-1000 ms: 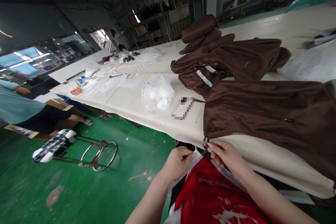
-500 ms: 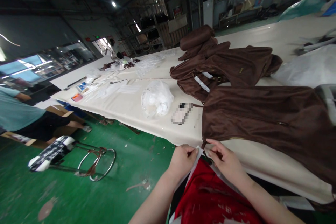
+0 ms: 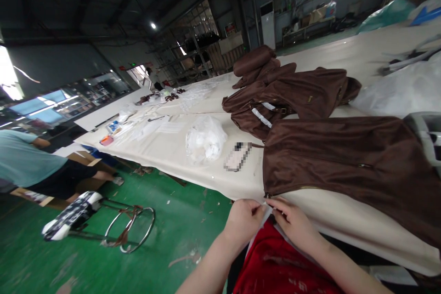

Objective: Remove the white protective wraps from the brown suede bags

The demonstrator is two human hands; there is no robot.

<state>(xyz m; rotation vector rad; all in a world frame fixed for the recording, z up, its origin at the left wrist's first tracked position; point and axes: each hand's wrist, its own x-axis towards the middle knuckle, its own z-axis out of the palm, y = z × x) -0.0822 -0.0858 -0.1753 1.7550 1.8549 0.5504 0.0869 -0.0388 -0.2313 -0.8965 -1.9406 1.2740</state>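
At the table's near edge, my left hand (image 3: 244, 220) is closed, pinching a thin white strip (image 3: 266, 213) between thumb and forefinger. Close by on the right, my right hand (image 3: 292, 221) has its fingers bent together beside the strip. Its fingertips meet the lower left corner of a brown bag (image 3: 330, 151), near a small tab; what they grip is hidden. The bag lies flat with a zipper across its front. My hands are just above the red garment (image 3: 275, 257) on my body.
More brown bags (image 3: 292, 92) are heaped behind. A phone (image 3: 237, 156) and a crumpled clear plastic bag (image 3: 206, 140) lie on the cream-covered table (image 3: 165, 147). On the green floor stands a padded stool (image 3: 74, 216). Another person (image 3: 31, 156) bends over cardboard boxes at left.
My right forefinger, stretched up toward the bag's corner before, is now lower and more bent. Both hands sit slightly lower in view. The camera has tilted up a little.
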